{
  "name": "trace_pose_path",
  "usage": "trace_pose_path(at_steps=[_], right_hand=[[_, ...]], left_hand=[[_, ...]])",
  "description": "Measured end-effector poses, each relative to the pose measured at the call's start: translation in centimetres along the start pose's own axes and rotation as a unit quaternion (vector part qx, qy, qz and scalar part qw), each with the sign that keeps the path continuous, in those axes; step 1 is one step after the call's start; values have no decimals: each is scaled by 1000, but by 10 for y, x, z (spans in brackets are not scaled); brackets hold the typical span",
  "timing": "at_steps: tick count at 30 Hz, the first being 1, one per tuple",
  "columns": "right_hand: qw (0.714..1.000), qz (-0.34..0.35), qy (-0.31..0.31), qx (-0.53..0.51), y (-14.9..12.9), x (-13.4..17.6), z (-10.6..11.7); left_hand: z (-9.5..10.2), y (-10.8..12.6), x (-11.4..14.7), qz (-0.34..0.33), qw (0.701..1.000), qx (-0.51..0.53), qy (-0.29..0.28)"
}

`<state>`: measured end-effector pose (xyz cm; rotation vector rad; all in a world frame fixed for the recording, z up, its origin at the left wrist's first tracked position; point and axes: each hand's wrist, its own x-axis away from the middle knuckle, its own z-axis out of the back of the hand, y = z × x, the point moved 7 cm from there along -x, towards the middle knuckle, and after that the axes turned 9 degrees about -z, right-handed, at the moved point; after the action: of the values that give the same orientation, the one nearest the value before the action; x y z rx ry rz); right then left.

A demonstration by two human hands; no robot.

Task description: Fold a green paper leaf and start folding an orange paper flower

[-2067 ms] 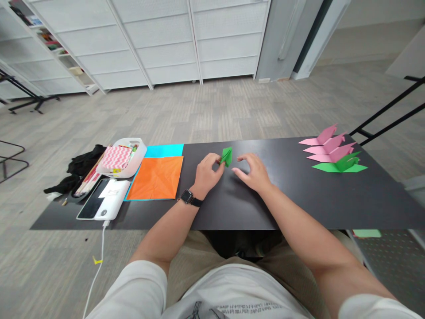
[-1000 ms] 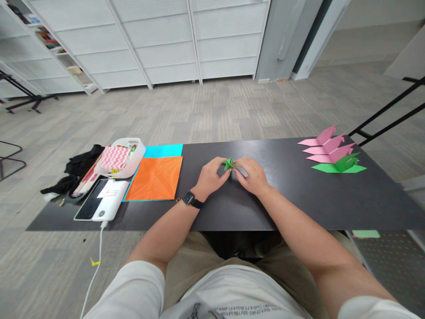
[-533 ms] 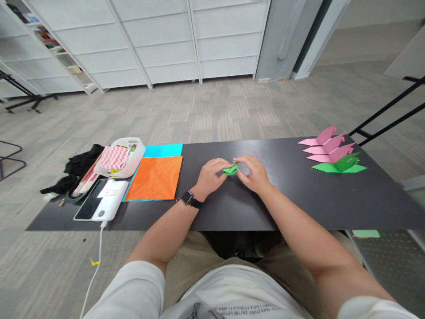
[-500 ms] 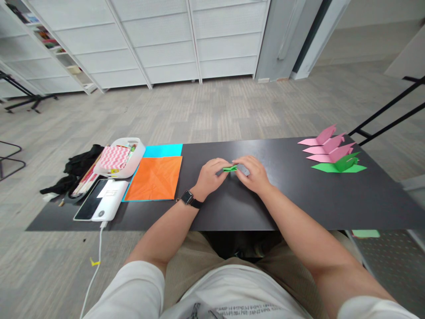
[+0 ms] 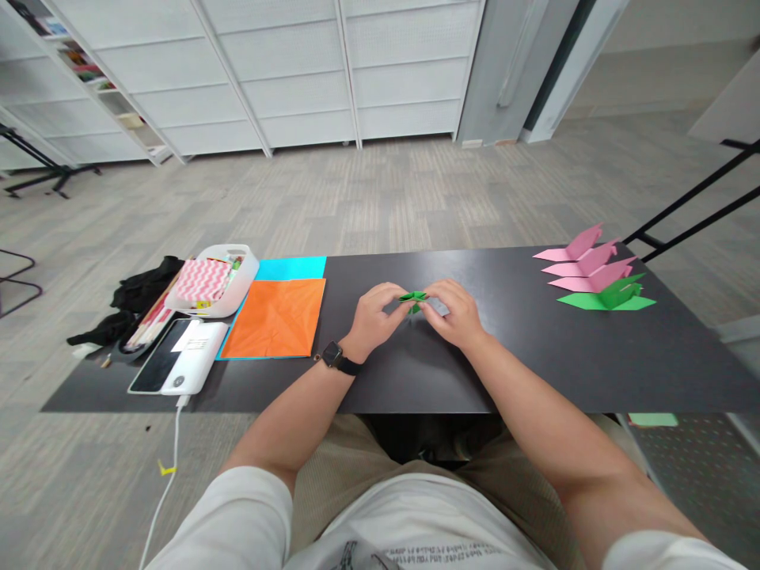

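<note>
A small piece of folded green paper (image 5: 414, 298) is held between my two hands, just above the dark table. My left hand (image 5: 378, 317), with a black watch (image 5: 332, 354) on its wrist, pinches the paper's left side between thumb and fingers. On the other side, my right hand (image 5: 456, 312) grips the right end the same way. Parts of the paper are covered by my fingertips. Off to the right stand pink folded-paper birds (image 5: 594, 258) in a row, with a green folded-paper bird (image 5: 617, 298) nearest me.
Left of my hands lie orange paper sheets (image 5: 276, 321) over blue paper (image 5: 294, 268). Farther left are a white basket (image 5: 241, 289), a phone (image 5: 160, 360), a white power bank (image 5: 195, 360) with a cable, and black cloth (image 5: 142, 285). The dark table (image 5: 504, 372) stretches beneath.
The green paper has been turned or spread between my fingers, so more of it shows, with a part pointing down. Both hands stay in nearly the same place.
</note>
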<state>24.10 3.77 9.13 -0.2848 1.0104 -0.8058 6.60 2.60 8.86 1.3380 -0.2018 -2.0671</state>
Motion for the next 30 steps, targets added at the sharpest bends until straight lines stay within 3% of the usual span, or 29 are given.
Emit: trace_pose_path(at_steps=[6, 18, 21, 25, 30], right_hand=[[1000, 11, 8, -23, -3, 1, 1], [994, -91, -1, -66, 18, 4, -4], [995, -68, 16, -65, 15, 3, 1], [999, -35, 28, -26, 8, 1, 6], [999, -25, 1, -24, 12, 1, 3]], left_hand=[[0, 0, 0, 24, 1000, 15, -13], [-9, -16, 4, 94, 988, 119, -29], [-5, -17, 4, 79, 990, 112, -17], [5, -8, -1, 7, 999, 35, -7], [8, -8, 2, -32, 998, -52, -15]])
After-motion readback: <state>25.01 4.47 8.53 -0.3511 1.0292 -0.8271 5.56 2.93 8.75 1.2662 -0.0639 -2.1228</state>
